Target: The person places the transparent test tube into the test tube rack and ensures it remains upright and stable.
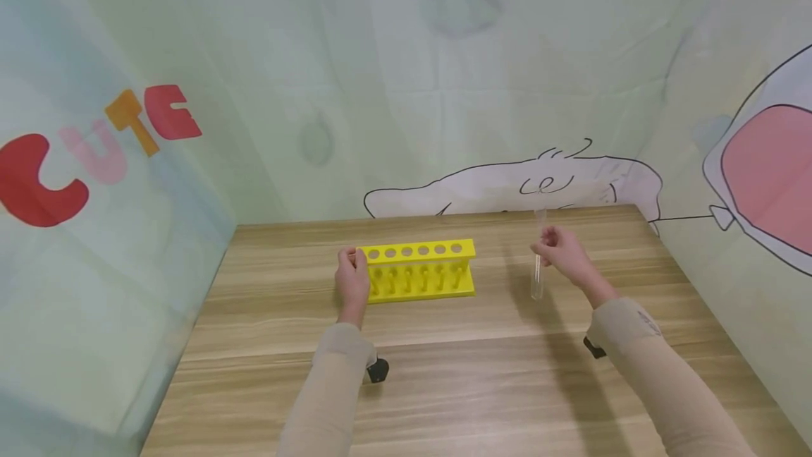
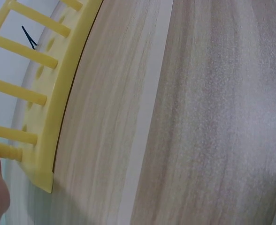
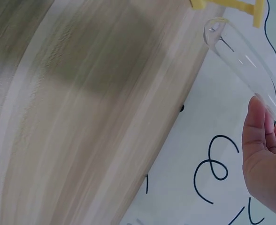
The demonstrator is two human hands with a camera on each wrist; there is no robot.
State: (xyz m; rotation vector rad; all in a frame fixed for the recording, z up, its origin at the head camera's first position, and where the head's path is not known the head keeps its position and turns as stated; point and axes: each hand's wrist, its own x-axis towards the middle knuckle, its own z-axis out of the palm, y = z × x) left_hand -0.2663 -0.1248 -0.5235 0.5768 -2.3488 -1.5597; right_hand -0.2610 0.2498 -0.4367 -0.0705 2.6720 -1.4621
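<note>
A yellow test tube rack (image 1: 419, 252) stands on the table, with a row of round holes along its top and several pegs on its base. At its left end, my left hand (image 1: 352, 277) grips the end of the rack; part of that hand shows beside the end post (image 2: 5, 151) in the left wrist view. To the right of the rack, my right hand (image 1: 564, 252) pinches a clear glass test tube (image 1: 537, 281), held upright with its rounded end down. The same tube (image 3: 241, 56) slants across the right wrist view, its rounded end towards the rack.
The wood-grain table (image 1: 444, 372) runs back to a printed cloth (image 1: 393, 125) that hangs behind and at both sides. Dark wrist bands (image 1: 378, 370) show at both sleeves. The right arm's shadow falls across the table.
</note>
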